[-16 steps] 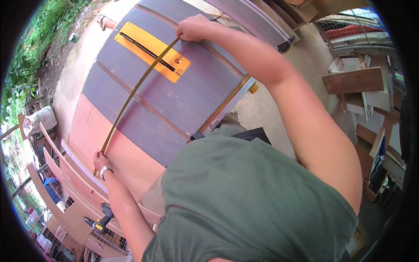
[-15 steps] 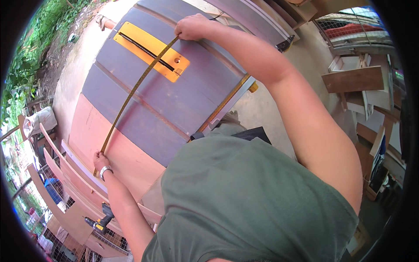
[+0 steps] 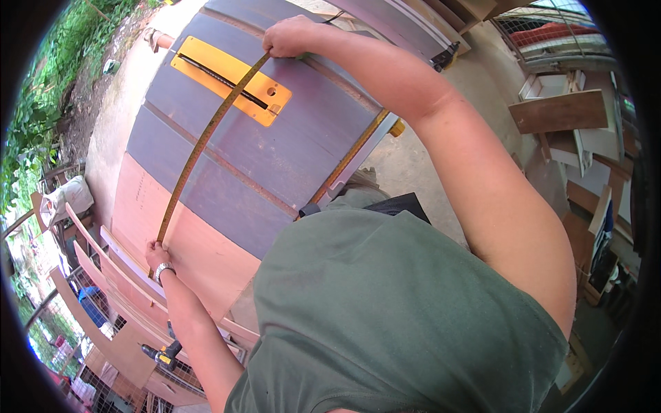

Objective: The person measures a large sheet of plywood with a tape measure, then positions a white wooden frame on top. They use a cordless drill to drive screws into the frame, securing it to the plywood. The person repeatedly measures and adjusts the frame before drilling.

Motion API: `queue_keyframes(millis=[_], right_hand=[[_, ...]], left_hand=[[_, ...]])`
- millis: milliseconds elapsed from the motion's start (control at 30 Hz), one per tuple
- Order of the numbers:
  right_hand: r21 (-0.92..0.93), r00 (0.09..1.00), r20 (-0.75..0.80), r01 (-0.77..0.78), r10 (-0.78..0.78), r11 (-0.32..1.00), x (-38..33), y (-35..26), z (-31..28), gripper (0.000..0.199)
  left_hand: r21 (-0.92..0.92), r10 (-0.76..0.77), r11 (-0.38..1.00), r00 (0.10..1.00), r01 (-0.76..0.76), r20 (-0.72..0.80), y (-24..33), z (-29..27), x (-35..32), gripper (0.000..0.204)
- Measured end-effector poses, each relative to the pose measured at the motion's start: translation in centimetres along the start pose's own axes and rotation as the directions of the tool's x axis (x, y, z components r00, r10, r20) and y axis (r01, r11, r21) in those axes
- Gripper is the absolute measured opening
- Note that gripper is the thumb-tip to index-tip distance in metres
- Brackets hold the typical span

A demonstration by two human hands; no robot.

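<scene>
A yellow tape measure blade (image 3: 202, 141) runs in a slight bow between my two hands. My left hand (image 3: 158, 255), with a metal watch on its wrist, pinches one end near the outer edge of a pinkish plywood panel (image 3: 213, 244). On the far side, my right hand (image 3: 289, 36) is closed around the other end; whether it holds the tape's case is hidden. Beneath the blade lies a grey table saw top (image 3: 275, 162) with a yellow insert plate (image 3: 200, 65) and a dark slot. The plywood butts against the saw top's left edge.
A cordless drill (image 3: 162, 354) sits low on the left, beside several upright wood strips (image 3: 127, 282). A white sack (image 3: 67, 199) stands farther left. Wooden boxes and boards (image 3: 559, 117) are stacked at the right. A yellow knob (image 3: 396, 128) sticks out from the saw's near rail.
The view has shifted slightly, so the saw top sits a little farther left and up. Both hands keep their hold on the tape blade, whose face now shows wider.
</scene>
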State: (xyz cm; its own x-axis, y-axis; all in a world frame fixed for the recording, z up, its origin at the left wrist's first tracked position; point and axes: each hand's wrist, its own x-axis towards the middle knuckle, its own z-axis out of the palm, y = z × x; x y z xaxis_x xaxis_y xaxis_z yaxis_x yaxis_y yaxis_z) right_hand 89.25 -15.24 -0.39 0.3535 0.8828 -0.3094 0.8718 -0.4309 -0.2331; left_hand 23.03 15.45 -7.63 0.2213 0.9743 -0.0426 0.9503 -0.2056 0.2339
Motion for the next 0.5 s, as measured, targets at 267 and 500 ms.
queue_keyframes(millis=[267,500], right_hand=[[-0.013,0.999,-0.037,0.016,-0.016,1.000,0.15,0.25,0.45,0.026],[0.024,0.998,-0.069,0.018,-0.016,1.000,0.05,0.40,0.60,0.024]], left_hand=[[-0.076,-0.086,0.993,0.994,0.091,0.063,-0.14,-0.01,0.37,0.008],[-0.071,-0.117,0.990,0.991,0.122,0.064,0.51,-0.48,0.30,0.009]])
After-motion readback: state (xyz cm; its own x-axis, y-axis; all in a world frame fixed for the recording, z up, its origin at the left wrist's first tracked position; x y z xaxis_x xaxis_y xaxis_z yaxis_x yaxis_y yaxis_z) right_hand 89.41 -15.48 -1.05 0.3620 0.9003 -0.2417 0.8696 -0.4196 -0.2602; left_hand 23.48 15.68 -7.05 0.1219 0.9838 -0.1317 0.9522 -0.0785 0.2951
